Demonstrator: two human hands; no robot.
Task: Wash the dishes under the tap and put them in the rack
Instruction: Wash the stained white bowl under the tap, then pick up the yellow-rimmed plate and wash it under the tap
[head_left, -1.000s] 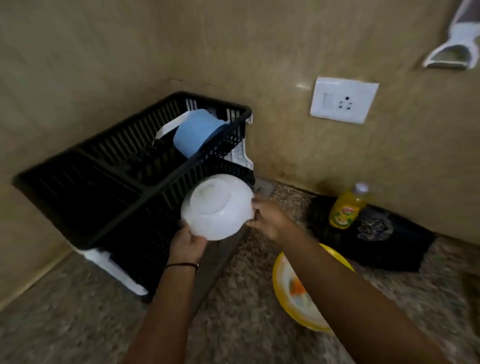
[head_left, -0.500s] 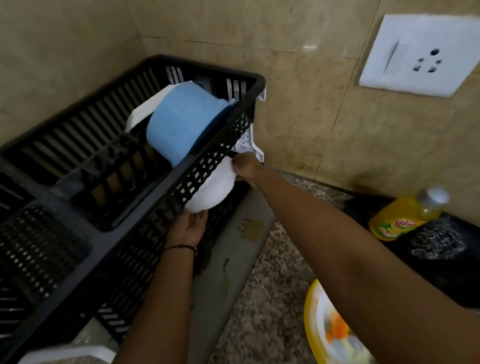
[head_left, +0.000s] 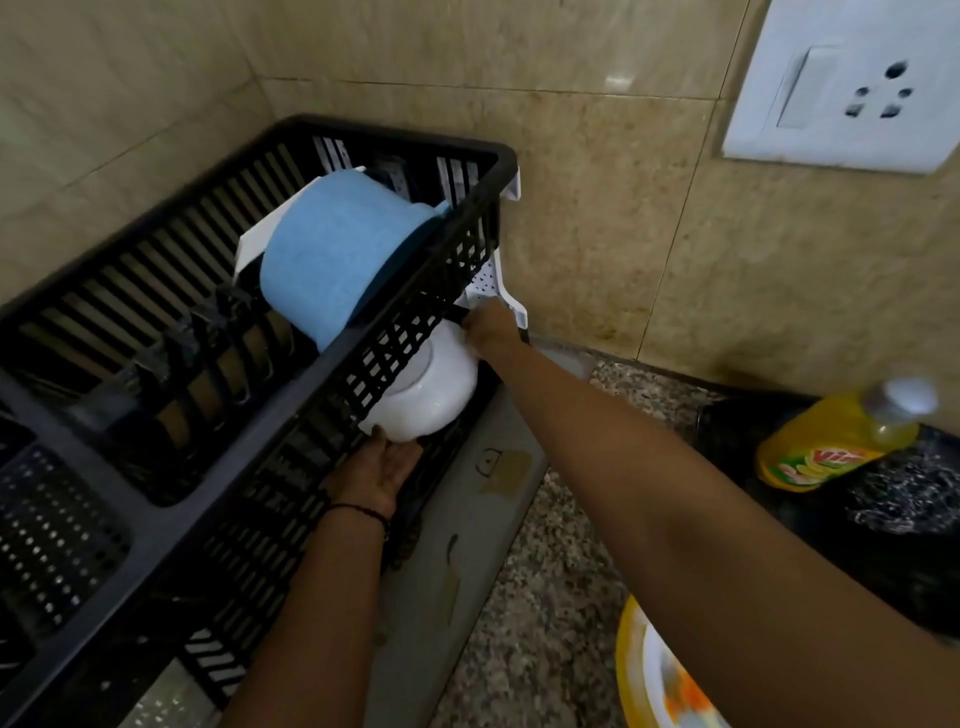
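Head cam: white bowl (head_left: 434, 397) now tucked under rack (head_left: 249, 493) rim.

Black slatted rack (head_left: 249, 519); white bowl (head_left: 441, 384); blue pot (head_left: 337, 254); yellow bottle (head_left: 826, 441); speckled granite counter (head_left: 545, 597).
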